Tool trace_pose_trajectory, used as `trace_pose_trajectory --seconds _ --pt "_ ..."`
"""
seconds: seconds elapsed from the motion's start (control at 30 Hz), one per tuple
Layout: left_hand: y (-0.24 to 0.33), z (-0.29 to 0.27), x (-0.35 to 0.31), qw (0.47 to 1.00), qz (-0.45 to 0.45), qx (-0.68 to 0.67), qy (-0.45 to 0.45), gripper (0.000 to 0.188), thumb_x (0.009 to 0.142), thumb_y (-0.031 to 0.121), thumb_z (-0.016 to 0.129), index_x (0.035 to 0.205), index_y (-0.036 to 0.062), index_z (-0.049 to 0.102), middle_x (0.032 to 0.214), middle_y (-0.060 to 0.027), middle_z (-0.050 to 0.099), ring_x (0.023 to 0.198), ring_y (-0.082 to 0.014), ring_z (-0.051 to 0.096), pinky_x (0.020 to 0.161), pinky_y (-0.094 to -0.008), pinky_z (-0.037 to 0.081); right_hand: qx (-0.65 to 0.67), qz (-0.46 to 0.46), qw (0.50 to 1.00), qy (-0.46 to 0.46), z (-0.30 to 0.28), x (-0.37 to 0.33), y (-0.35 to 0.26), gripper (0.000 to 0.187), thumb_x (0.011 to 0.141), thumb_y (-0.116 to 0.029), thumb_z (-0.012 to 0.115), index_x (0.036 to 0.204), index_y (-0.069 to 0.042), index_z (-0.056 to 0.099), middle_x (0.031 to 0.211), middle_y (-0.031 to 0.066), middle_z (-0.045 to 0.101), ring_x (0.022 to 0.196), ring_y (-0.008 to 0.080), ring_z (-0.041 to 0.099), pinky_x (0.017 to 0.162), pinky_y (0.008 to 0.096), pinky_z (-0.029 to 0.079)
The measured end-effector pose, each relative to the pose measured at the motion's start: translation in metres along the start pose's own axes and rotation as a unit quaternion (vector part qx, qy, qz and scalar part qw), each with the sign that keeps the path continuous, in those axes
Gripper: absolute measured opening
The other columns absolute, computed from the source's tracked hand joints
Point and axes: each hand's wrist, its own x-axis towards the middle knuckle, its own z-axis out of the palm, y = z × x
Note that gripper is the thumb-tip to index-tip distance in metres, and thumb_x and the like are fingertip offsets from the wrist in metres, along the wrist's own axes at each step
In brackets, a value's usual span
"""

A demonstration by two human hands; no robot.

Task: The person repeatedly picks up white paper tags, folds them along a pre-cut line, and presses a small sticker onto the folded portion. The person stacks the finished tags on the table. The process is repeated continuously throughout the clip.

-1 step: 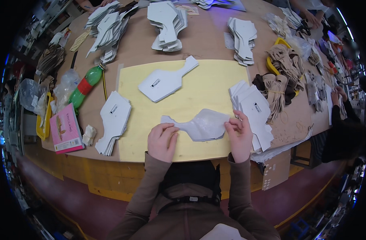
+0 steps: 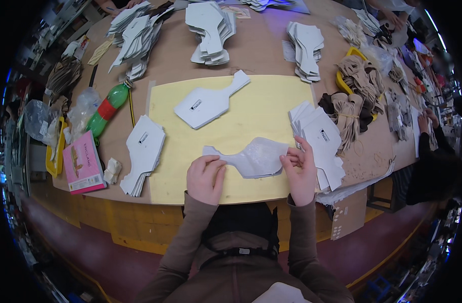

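Observation:
A greyish, slightly see-through paddle-shaped piece point(image 2: 262, 157) lies over the yellow sheet point(image 2: 190, 166) in front of me. My left hand point(image 2: 205, 177) pinches its narrow neck between thumb and fingers. At the wide end, my right hand point(image 2: 299, 169) grips the right edge with thumb and fingertips. Beyond it rests a white stack of similar paddle-shaped pieces point(image 2: 203, 107) with a small dark print, its narrow end pointing up and right. Another white stack point(image 2: 144, 151) sits left of my left hand. A fanned white stack point(image 2: 321, 139) lies just beyond my right hand.
More white stacks point(image 2: 210, 30) stand along the far side. At left are a green bottle point(image 2: 108, 106), a pink notebook point(image 2: 84, 164) and plastic bags point(image 2: 40, 118). Beige bundled strips point(image 2: 348, 118) and a yellow tray point(image 2: 342, 81) lie right. Other people's hands show at the table's edges.
My right thumb and fingers have shifted very slightly left on the paddle-shaped piece's edge. The left hand keeps its place.

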Motion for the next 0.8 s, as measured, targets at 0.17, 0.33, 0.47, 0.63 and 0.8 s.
trace_pose_trajectory --seconds 0.17,0.33,0.47,0.63,0.8 --pt "0.017 0.021 0.014 0.996 0.047 -0.078 -0.023 0.018 0.091 0.002 0.067 0.108 0.0013 0.072 0.113 -0.013 0.067 0.108 -0.0311 0.063 0.095 -0.0388 0.051 -0.07 -0.023 0.995 -0.06 0.006 -0.004 -0.004 0.036 0.088 0.003 0.073 0.123 0.004 0.065 0.106 0.0099 0.066 0.085 0.013 0.062 0.073 0.0246 0.052" --pt "0.017 0.042 0.023 0.992 0.052 -0.108 -0.031 0.026 0.092 0.001 0.065 0.119 0.001 0.069 0.124 -0.0142 0.067 0.115 -0.0325 0.063 0.098 -0.0385 0.05 -0.049 -0.018 0.996 -0.073 0.003 -0.005 0.003 0.036 0.087 0.004 0.072 0.123 0.005 0.067 0.11 0.0101 0.064 0.083 0.0131 0.062 0.071 0.0248 0.053" --pt "0.009 0.043 0.021 0.992 0.053 -0.109 -0.043 0.032 0.091 0.0 0.066 0.123 0.0008 0.068 0.13 -0.0146 0.065 0.116 -0.0327 0.062 0.099 -0.0383 0.05 -0.064 -0.031 0.994 -0.077 -0.001 -0.006 0.007 0.036 0.087 0.004 0.072 0.123 0.006 0.067 0.112 0.0106 0.064 0.08 0.0133 0.062 0.071 0.0251 0.054" --pt "0.008 0.04 0.022 0.99 0.088 -0.076 -0.081 0.041 0.09 0.002 0.067 0.131 0.0026 0.064 0.138 -0.0128 0.062 0.119 -0.0324 0.059 0.103 -0.0403 0.048 -0.098 -0.038 0.991 -0.084 -0.002 -0.003 0.008 0.037 0.087 0.004 0.071 0.124 0.006 0.067 0.114 0.0108 0.064 0.078 0.0135 0.063 0.071 0.0258 0.054" --pt "0.013 0.038 0.025 0.984 0.133 0.01 -0.114 0.049 0.09 0.006 0.065 0.139 0.0054 0.059 0.148 -0.009 0.055 0.117 -0.031 0.055 0.104 -0.0402 0.045 -0.126 -0.039 0.987 -0.088 -0.002 -0.003 0.005 0.037 0.087 0.004 0.07 0.124 0.006 0.066 0.117 0.0117 0.064 0.075 0.0119 0.062 0.069 0.0254 0.053"
